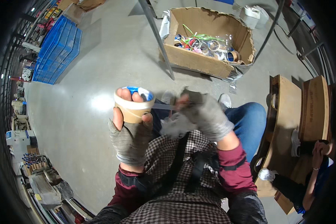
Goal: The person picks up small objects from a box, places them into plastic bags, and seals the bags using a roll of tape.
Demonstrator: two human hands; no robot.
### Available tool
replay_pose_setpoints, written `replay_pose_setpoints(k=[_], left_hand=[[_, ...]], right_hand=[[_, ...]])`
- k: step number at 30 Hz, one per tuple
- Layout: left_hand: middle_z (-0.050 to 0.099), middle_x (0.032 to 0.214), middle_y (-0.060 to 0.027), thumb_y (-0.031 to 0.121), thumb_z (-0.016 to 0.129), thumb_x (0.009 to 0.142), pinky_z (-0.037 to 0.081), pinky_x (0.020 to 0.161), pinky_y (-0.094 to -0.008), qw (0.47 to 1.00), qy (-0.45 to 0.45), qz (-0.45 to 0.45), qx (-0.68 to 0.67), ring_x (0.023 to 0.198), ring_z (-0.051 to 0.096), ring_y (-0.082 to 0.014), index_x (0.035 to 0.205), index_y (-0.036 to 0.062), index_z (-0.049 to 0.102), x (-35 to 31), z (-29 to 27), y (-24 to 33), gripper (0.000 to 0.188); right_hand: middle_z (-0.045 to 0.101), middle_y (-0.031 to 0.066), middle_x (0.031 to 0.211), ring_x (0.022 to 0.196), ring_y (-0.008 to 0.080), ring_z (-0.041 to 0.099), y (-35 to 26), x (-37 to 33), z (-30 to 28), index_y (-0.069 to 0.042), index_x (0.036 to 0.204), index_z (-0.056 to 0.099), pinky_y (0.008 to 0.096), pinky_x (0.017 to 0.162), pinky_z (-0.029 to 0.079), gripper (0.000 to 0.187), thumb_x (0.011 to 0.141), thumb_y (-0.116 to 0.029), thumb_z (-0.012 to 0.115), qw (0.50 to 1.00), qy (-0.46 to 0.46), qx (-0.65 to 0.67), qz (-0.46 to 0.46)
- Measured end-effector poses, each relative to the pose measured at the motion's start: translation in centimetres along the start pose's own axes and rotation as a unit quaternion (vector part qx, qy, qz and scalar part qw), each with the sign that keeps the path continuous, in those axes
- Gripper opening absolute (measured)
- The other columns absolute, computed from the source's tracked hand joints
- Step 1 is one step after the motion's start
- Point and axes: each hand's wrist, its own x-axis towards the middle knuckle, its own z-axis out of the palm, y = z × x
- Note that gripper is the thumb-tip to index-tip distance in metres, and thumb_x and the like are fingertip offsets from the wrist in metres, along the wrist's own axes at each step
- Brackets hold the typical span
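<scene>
My left hand [130, 128], in a grey fingerless glove, grips a tan tape roll [133, 114] with a blue and white inside. Several fingertips reach into its hollow core while the thumb presses the outer side. From the roll a translucent strip of tape [163, 106] stretches across to my right hand [203, 112], also gloved and somewhat blurred. Its fingers are closed on the strip's end. Below that hand hangs a crumpled wad of clear film [177, 127], close to my checked apron [168, 156].
Ahead stands a torn cardboard box [201, 61] holding cores and clear scraps, with metal legs beside it. Blue crates [59, 50] stack at the far left. Brown cartons [287, 112] lie at right, where another person [313, 175] sits. White jugs [251, 16] stand behind the box.
</scene>
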Motion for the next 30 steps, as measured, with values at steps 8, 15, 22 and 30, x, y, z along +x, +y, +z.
replay_pose_setpoints(k=[8, 15, 22, 30], left_hand=[[0.054, 0.121, -0.0018, 0.017, 0.047, 0.092, 0.045, 0.078, -0.0415, 0.994, -0.003, 0.096, -0.053, 0.112, 0.051, -0.0192, 0.121, 0.0107, 0.045, 1.3, -2.4, 4.3, 0.030], [0.053, 0.123, -0.0010, 0.020, 0.041, 0.095, 0.046, 0.079, -0.0422, 0.991, -0.012, 0.115, -0.074, 0.112, 0.051, -0.0199, 0.121, 0.0129, 0.047, 1.0, -2.9, 5.1, 0.028], [0.050, 0.126, 0.0003, 0.025, 0.037, 0.096, 0.045, 0.079, -0.0426, 0.993, -0.024, 0.090, -0.074, 0.115, 0.048, -0.0199, 0.125, 0.0144, 0.043, 1.1, -1.8, 3.3, 0.032], [0.053, 0.107, -0.0056, 0.035, 0.069, 0.074, 0.048, 0.070, -0.0307, 0.994, -0.024, 0.002, 0.111, 0.091, 0.054, -0.0198, 0.118, 0.0096, 0.046, -0.3, 0.6, -0.5, 0.056]], right_hand=[[0.058, 0.0008, 0.079, 0.060, 0.0105, 0.053, 20.0, -9.4, -20.6, -0.005, 0.097, 0.059, 0.0241, 0.051, 0.042, 0.023, 0.083, -0.023, 0.057, 0.887, 0.375, -0.082, 0.258], [0.058, 0.0028, 0.083, 0.068, 0.0096, 0.055, 23.2, -15.4, -24.8, -0.008, 0.104, 0.059, 0.0225, 0.056, 0.044, 0.028, 0.077, -0.007, 0.053, 0.806, 0.563, 0.075, 0.166], [0.053, -0.0023, 0.076, 0.061, 0.0045, 0.043, 1.8, -2.0, -9.7, -0.005, 0.108, 0.059, 0.0201, 0.055, 0.038, 0.035, 0.074, -0.010, 0.065, 0.962, 0.196, -0.035, 0.184], [0.059, 0.0135, 0.103, 0.092, 0.0290, 0.058, -1.4, 3.2, 1.8, -0.005, 0.101, 0.060, 0.0323, 0.077, 0.047, 0.038, 0.066, -0.014, 0.071, 0.958, 0.024, -0.135, -0.251]])
